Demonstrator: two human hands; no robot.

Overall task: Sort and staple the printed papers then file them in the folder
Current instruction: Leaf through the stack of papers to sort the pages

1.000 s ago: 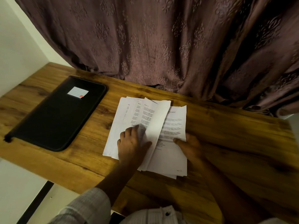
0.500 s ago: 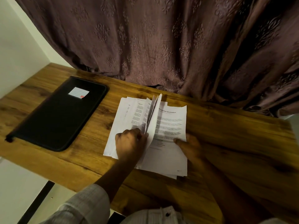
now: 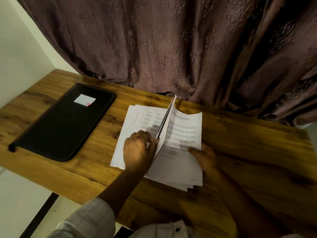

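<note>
Head view: a spread stack of printed papers [image 3: 184,134] lies on the wooden table [image 3: 248,134], near its middle and close to the front edge, the sheets fanned so that several left margins show. The left hand [image 3: 139,148] rests on the left part of the stack and pinches a few lifted sheets [image 3: 167,121] between thumb and fingers at their lower edge. These sheets stand almost on edge, their top corner pointing toward the curtain [image 3: 171,40]. To their right a page with a heading and lines of text lies flat and uncovered.

The right hand [image 3: 204,157] sits at the right edge of that page with one digit laid on the paper. It is in shadow, so whether the other fingers curl under the stack cannot be told.

A black zip folder [image 3: 65,122], closed and bearing a white label [image 3: 84,100], lies flat to the left, well apart from the papers. A pale checked sleeve [image 3: 89,219] covers the left forearm.
</note>
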